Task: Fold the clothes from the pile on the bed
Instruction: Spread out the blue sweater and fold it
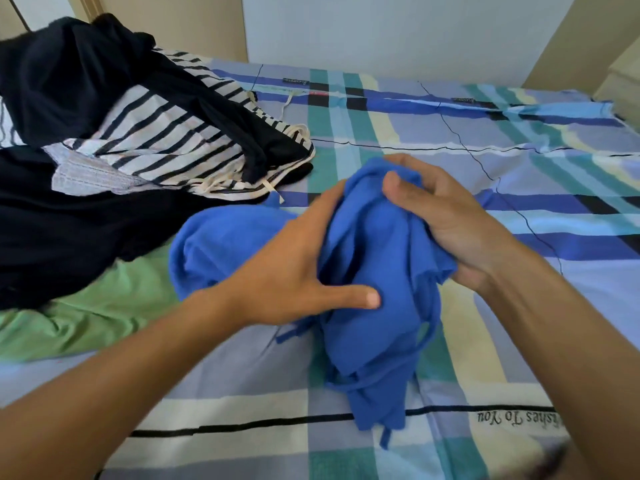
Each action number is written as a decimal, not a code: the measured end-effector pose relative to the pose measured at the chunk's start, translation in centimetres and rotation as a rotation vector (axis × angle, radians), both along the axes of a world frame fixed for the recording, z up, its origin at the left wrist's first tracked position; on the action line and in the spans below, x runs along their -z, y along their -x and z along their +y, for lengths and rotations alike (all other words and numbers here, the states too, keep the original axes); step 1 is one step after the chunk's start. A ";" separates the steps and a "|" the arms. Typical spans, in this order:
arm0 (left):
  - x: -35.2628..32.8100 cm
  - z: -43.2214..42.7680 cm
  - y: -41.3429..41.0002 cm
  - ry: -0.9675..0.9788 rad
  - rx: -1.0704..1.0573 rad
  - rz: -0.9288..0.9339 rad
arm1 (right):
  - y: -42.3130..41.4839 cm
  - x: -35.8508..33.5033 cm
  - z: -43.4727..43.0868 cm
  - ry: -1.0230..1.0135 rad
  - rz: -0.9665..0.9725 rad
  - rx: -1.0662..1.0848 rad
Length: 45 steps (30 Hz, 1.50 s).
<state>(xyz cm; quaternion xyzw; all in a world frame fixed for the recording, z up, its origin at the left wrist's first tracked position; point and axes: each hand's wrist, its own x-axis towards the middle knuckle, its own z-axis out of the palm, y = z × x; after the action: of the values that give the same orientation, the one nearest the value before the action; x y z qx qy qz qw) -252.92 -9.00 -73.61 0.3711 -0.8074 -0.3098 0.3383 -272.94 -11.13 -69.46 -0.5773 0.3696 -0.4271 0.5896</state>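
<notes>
Blue knit garment (377, 282), bunched and trailing thin straps, was held above the plaid blue, green and cream bedsheet (519, 174); the left hand (298, 271) gripped its left side with the thumb pressed into the cloth, and the right hand (446, 216) clutched its upper right folds. Left of it lay the pile: black garments (69, 209), a black-and-white striped top (162, 133) and green fabric (104, 306).
</notes>
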 end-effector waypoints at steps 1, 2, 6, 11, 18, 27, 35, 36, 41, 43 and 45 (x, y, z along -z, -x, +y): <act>0.5 0.0 0.8 -0.014 -0.009 0.011 | -0.1 0.1 0.1 -0.006 -0.015 -0.046; 0.7 -0.2 1.0 -0.030 -0.048 0.034 | 0.1 0.0 0.2 -0.015 -0.024 -0.067; 0.0 -1.9 -0.7 -0.092 -0.300 0.281 | 1.9 0.3 0.5 -0.106 0.024 -0.098; -1.3 -3.2 -2.9 -0.254 -0.500 0.663 | -0.5 2.0 1.4 -0.121 0.535 -0.254; -2.1 -4.0 -6.4 -0.196 -0.574 0.678 | 1.5 0.7 -0.9 0.158 0.574 0.108; -2.0 -4.7 -8.0 -0.064 -0.639 0.503 | 7.4 0.8 -2.9 0.365 0.614 0.528; -3.5 -2.4 -6.6 -0.369 -0.110 0.601 | 11.0 -0.2 -3.6 0.324 0.515 0.524; -3.5 -1.8 -6.2 -0.430 0.060 0.522 | 12.1 -0.2 -3.6 0.299 0.512 0.518; -1.9 -1.5 -6.0 -0.156 0.042 -0.073 | 18.0 1.2 -4.0 0.066 0.697 0.741; -0.5 -2.5 -6.5 0.008 -0.152 -0.385 | 18.3 1.8 -4.3 0.062 0.835 0.822; 0.9 -2.8 -6.4 -0.112 -0.164 -0.632 | 16.2 2.2 -4.4 0.119 0.851 0.810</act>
<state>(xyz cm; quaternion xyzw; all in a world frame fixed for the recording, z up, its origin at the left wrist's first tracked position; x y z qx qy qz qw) -246.54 -11.75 -74.49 0.5305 -0.8216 -0.1950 0.0739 -289.16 -15.53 -71.61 -0.5429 0.7401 -0.3690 0.1459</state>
